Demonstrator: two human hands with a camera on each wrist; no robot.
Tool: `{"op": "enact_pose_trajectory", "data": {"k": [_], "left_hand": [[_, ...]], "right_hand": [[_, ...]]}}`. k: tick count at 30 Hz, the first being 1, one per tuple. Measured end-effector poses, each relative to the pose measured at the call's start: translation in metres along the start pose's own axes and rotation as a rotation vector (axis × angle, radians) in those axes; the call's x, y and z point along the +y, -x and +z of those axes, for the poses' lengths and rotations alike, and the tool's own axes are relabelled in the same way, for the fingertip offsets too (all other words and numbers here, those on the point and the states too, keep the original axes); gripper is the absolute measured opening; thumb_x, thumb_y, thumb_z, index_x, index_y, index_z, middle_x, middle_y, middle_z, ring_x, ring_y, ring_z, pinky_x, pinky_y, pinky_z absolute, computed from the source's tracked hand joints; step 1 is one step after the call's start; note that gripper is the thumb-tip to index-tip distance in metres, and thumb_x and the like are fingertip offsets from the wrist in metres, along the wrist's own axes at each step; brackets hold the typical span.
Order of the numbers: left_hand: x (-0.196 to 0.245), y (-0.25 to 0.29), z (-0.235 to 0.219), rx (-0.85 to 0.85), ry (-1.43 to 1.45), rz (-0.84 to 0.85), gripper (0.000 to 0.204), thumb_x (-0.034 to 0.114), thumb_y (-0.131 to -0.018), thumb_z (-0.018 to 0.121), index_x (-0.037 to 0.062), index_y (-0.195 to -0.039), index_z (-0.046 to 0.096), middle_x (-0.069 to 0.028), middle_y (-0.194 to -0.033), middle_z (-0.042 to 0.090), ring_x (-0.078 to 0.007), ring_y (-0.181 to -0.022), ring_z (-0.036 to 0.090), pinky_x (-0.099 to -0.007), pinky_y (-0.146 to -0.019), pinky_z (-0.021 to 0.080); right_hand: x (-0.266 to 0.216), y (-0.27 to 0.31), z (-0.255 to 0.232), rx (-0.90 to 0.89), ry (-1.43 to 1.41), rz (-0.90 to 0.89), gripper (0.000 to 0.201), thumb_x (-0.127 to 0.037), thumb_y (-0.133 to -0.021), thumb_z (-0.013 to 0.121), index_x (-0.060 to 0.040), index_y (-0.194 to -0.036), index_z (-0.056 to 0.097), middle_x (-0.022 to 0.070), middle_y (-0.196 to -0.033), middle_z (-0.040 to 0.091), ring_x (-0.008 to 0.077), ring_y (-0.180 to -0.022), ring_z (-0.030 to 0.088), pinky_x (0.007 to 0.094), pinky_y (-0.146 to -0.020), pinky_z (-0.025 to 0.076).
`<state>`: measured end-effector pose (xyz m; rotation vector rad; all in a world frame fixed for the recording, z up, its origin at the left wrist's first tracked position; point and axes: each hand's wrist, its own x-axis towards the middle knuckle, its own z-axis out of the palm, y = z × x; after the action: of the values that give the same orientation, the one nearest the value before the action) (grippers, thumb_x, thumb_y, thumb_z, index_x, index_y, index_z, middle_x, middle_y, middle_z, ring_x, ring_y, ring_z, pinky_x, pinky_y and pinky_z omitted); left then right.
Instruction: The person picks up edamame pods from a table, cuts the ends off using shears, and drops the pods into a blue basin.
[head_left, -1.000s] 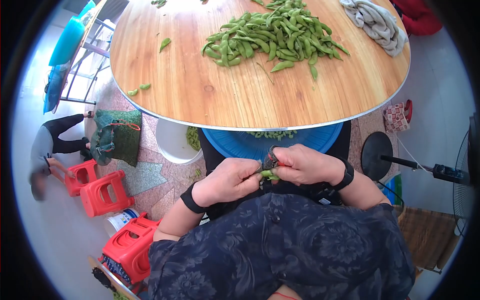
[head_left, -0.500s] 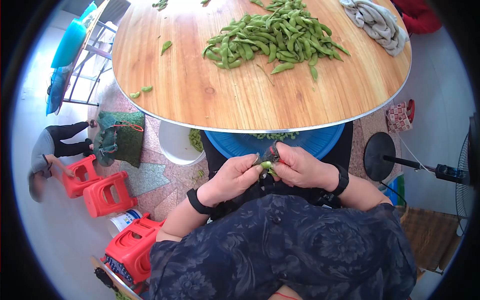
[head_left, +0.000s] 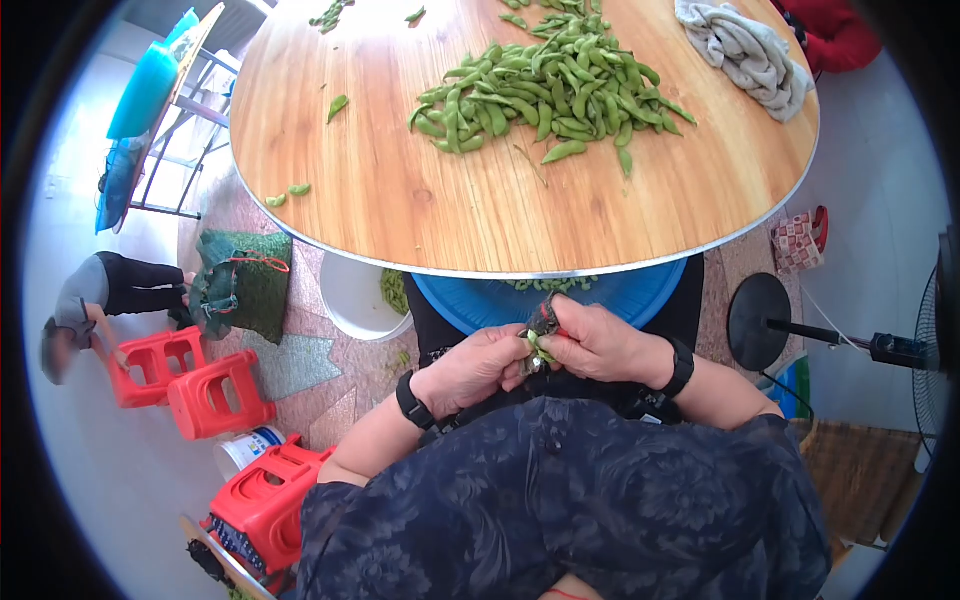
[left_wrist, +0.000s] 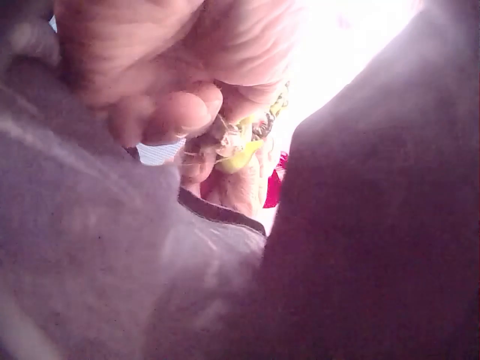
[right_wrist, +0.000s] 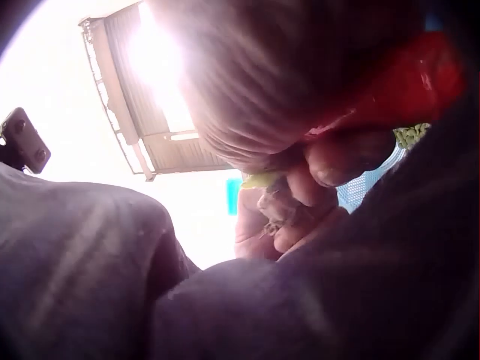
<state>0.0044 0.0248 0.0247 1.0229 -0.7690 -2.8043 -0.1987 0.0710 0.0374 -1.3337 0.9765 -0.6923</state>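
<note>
Round table: The wooden table (head_left: pixel 400 215) is the biggest thing near you, out in front of both hands.
Blue basin: The basin (head_left: pixel 450 300) sits low, partly under the table's edge, with small green bits (head_left: pixel 550 284) in it that look like beans.
Pod heap: A heap of green pods (head_left: pixel 560 90) lies on the table, well apart from your hands. They look light and loose, so they should slide over each other when you grab some.
Right hand: Your right hand (head_left: pixel 612 343) grips a red thing in its curled fingers, and its thumb side seems to touch the pod too.
Left hand: Your left hand (head_left: pixel 470 372) pinches the pod with thumb and fingers.
Red thing: The red thing (right_wrist: pixel 420 79) runs between your right palm and fingers. It looks smooth and hard, but you cannot tell its whole shape here.
Pod in hand: The pod (head_left: pixel 538 348) is between your two hands, on your side of the table. Your fingers hide part of it. It is likely very light, with a tough, bendy skin that may be a bit slippery. The best place to hold it is near one end, with a small, firm pinch.
Pod's inside: The middle is likely softer and could squash, so squeeze gently there.
</note>
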Motion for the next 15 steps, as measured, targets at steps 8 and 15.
{"op": "enact_pose_trajectory", "data": {"k": [8,15], "left_hand": [[0.01,-0.004,0.005,0.183,-0.725,0.227,0.023,0.02,-0.096,0.043,0.0055,-0.091,0.061,0.006,-0.071,0.051,-0.0026,-0.06,0.044,-0.0185,-0.055,0.037],[0.019,0.037,-0.015,0.38,-0.521,0.343,0.025,0.023,-0.097,0.048,0.0031,-0.087,0.059,0.0024,-0.067,0.052,-0.0066,-0.059,0.047,-0.0215,-0.054,0.038]], "right_hand": [[0.019,-0.011,0.006,0.057,-0.519,0.371,0.016,-0.02,-0.096,0.045,-0.0043,-0.101,0.046,0.0052,-0.07,0.056,0.0092,-0.044,0.047,0.0235,-0.04,0.039],[0.023,-0.006,-0.002,0.088,-0.314,0.408,0.021,-0.023,-0.094,0.05,-0.0024,-0.094,0.046,0.0057,-0.071,0.058,0.0096,-0.045,0.049,0.0252,-0.04,0.04]]}}
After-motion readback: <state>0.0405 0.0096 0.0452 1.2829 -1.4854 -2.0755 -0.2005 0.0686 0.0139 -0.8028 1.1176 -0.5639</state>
